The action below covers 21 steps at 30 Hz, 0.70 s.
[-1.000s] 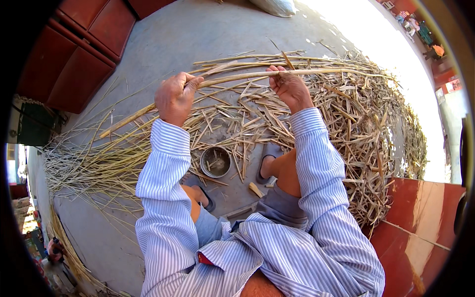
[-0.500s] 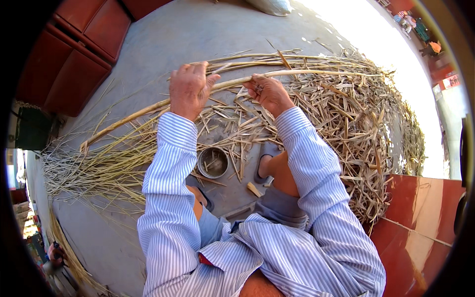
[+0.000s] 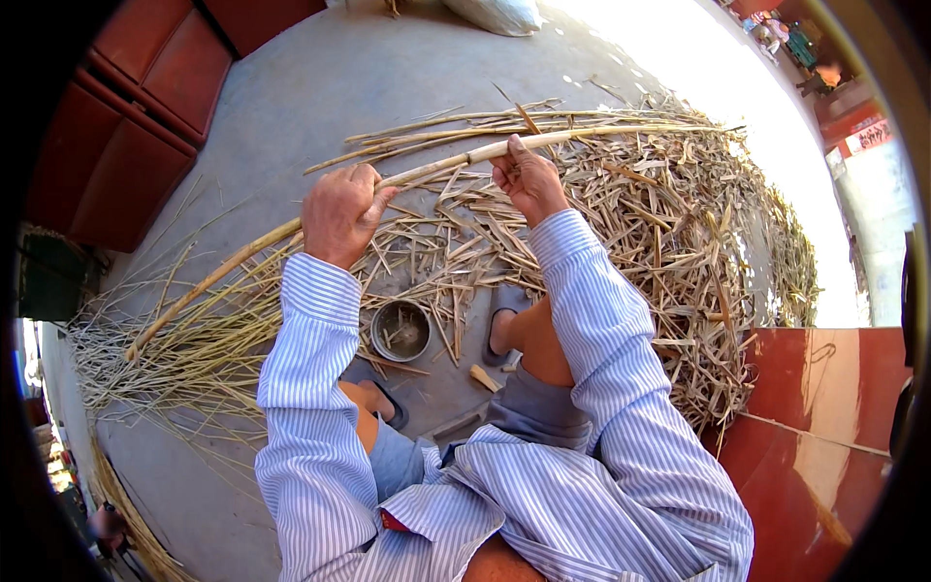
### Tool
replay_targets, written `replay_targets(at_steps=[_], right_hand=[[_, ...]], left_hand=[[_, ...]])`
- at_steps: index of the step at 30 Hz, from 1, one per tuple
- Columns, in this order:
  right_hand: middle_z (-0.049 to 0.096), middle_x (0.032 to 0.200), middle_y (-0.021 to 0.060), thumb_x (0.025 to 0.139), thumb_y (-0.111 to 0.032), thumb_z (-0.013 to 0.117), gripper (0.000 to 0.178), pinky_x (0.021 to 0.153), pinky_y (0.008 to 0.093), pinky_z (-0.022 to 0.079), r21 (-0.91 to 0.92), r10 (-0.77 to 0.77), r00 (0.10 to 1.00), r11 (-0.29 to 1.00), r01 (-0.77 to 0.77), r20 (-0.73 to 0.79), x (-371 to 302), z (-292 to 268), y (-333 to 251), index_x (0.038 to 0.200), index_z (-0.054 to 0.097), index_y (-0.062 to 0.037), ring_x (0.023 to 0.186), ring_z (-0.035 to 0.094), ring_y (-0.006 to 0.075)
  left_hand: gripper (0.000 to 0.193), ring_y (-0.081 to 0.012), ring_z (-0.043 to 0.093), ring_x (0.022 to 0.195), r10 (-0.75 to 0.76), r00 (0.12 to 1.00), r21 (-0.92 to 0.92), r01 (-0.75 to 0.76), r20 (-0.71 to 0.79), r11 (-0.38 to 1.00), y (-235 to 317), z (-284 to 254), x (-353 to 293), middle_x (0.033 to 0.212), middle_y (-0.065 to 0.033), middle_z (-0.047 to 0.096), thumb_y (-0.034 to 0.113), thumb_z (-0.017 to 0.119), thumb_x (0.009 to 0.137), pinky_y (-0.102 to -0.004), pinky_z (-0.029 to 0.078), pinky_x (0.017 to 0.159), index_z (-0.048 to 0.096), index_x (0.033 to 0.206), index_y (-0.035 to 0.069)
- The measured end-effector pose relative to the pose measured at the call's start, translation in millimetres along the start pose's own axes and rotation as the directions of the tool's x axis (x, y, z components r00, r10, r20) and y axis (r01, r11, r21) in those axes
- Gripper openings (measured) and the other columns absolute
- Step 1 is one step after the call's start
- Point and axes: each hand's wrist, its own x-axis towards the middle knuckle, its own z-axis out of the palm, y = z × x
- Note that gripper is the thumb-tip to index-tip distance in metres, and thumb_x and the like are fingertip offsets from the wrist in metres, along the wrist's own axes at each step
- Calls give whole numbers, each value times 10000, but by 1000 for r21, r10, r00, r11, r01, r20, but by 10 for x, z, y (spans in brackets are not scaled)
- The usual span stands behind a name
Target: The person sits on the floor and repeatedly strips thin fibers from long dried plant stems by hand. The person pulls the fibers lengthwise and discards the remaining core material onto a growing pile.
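Left hand (image 3: 339, 215): one, fingers curled firmly around the stalk (image 3: 432, 169), back of the hand toward me. Right hand (image 3: 530, 182): one, pinching the same stalk between thumb and fingers, further along. Stalk: single, long, pale, gently bowed, held off the floor; one end points to eight o'clock from the hands, the other between two and three.

Loose stalks (image 3: 402, 139): several, on the gray floor (image 3: 291, 87), twelve o'clock, just beyond the hands. Bowl (image 3: 376, 335): one, round, dark inside, a few bits in it, six o'clock, between the feet. Heap of dry strips (image 3: 669, 252): large, three to four o'clock. Thin stalks (image 3: 126, 383): a spread bundle, eight o'clock. Red panel (image 3: 776, 407): one, four o'clock. Red seats (image 3: 107, 175): ten o'clock. Pale sack (image 3: 499, 14): one, partly seen, twelve o'clock, well apart.
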Motion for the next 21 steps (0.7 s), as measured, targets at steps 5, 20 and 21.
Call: replay_targets(at_steps=[5,20,21], right_hand=[[671,827,56,935,-190,637,142,635,302,528,74,-84,988,993,94,-131,27,-15,-88,952,611,-51,758,672,171],[651,783,105,972,-127,527,138,529,241,495,227,-15,986,972,53,-165,163,-208,-121,972,555,8,643,624,148],[632,768,89,994,-137,480,159,531,229,506,347,-110,973,921,177,-205,446,-695,-304,984,541,9,665,628,152]], left_hand=[[223,-285,582,740,4,1000,96,-2,-22,995,-119,-241,-21,748,-77,625,247,735,775,-392,384,682,594,820,79],[257,-313,594,624,-123,991,-80,127,45,989,-137,-426,-94,680,-114,625,301,744,777,-417,418,570,650,785,63],[261,-315,593,602,-162,985,-130,167,53,977,-150,-462,-78,665,-116,623,305,747,776,-417,420,552,653,783,62]])
